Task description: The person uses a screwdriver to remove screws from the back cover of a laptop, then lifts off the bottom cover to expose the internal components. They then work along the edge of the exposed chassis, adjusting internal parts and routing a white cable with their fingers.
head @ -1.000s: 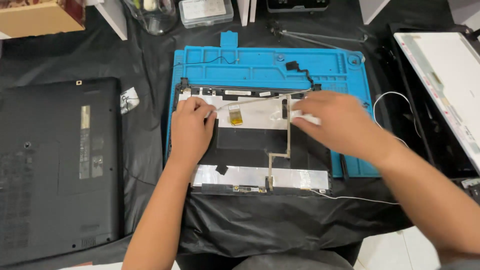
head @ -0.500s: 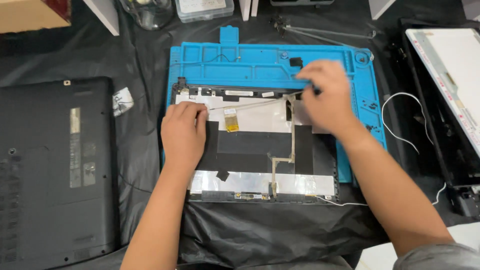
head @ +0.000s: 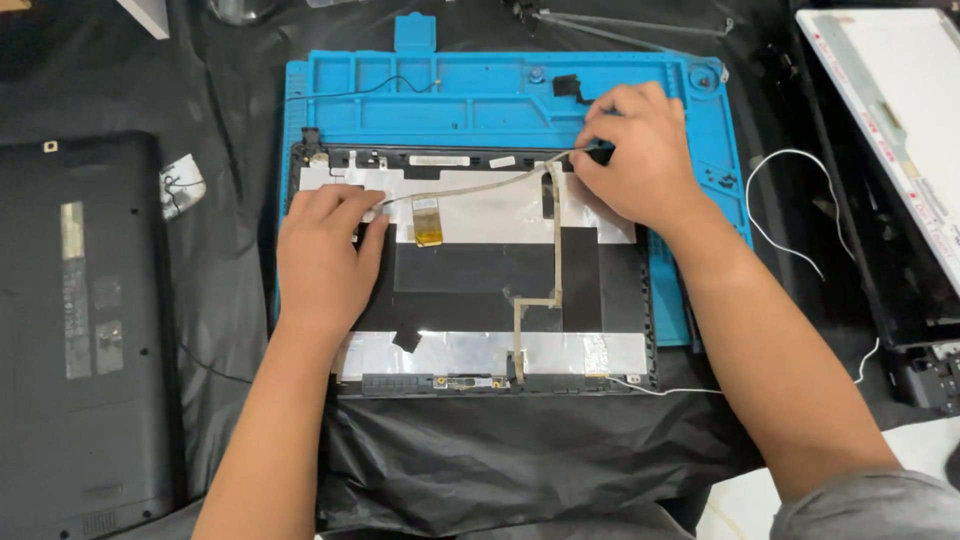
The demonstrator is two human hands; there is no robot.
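This looks like an electronics repair bench. A blue repair mat (head: pixel 480 95) with moulded compartments lies on a surface draped in black plastic sheet (head: pixel 500 460). On it rests an opened laptop lid (head: pixel 480 270) with bare foil and ribbon cable. A closed laptop (head: pixel 80 330) sits left, a removed screen panel (head: pixel 890 120) far right.

Screen panel (head: pixel 890 130): far right, flat, white rectangular back, a thin strip along its left edge.
Label (head: pixel 72 222): pale upright strip, left, on the dark laptop base (head: pixel 90 330).
Two grey labels (head: pixel 92 320) just below it.
Small white sticker (head: pixel 438 160): lid's far edge.
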